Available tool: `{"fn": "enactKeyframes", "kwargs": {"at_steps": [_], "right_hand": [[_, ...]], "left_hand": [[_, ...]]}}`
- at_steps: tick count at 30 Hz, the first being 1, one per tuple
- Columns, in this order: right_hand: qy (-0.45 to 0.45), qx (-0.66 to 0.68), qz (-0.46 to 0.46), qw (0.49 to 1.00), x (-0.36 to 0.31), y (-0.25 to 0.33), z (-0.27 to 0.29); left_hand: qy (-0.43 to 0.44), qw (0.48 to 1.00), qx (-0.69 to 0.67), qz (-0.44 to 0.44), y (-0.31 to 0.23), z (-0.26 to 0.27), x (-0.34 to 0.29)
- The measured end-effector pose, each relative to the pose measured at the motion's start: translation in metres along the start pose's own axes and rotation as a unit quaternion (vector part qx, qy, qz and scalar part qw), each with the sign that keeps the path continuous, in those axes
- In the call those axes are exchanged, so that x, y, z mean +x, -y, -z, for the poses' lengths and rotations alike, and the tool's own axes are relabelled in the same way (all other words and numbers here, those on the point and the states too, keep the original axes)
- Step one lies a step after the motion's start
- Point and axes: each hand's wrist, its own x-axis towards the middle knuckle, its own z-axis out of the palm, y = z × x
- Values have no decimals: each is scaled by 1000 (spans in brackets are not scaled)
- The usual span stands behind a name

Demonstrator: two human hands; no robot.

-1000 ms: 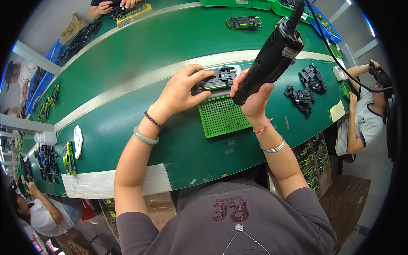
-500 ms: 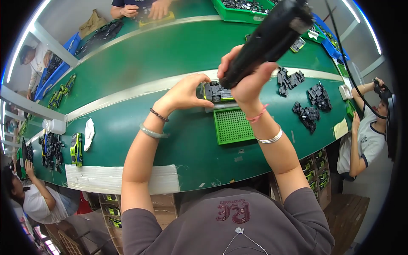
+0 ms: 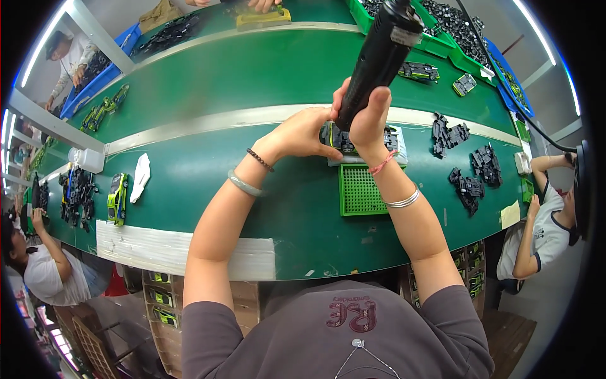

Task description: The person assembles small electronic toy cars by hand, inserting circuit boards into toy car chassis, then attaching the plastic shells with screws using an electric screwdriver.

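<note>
An upside-down toy car (image 3: 392, 138) shows its black chassis and lies on a pale block on the green bench (image 3: 297, 215). My left hand (image 3: 303, 134) grips the left end of the car between thumb and fingers. In my right hand (image 3: 366, 121) is a black electric screwdriver (image 3: 380, 60), tilted, its lower end over the car. My right hand and wrist hide the screwdriver's tip and part of the chassis. Just nearer to me than the car sits a green perforated basket (image 3: 365, 211).
Black chassis parts (image 3: 485, 165) lie in several clusters at right. A yellow-green toy car (image 3: 117, 199), white cloth (image 3: 140, 178) and dark parts (image 3: 77, 196) are at left. Beyond the pale strip are overturned cars (image 3: 419, 71) and green bins (image 3: 442, 47). Other people work around the bench.
The screwdriver stands more upright and its body has shifted left. My view has shifted slightly. My left hand still holds the toy car.
</note>
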Motion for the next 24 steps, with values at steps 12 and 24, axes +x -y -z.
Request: {"fn": "enactKeyframes", "kwargs": {"at_steps": [12, 24], "right_hand": [[4, -50, -28, 998, 1, 4, -10], [-39, 111, -78, 990, 4, 2, 16]], "left_hand": [[2, 999, 9, 36, 0, 0, -2], [0, 1000, 15, 26, 5, -4, -3]]}}
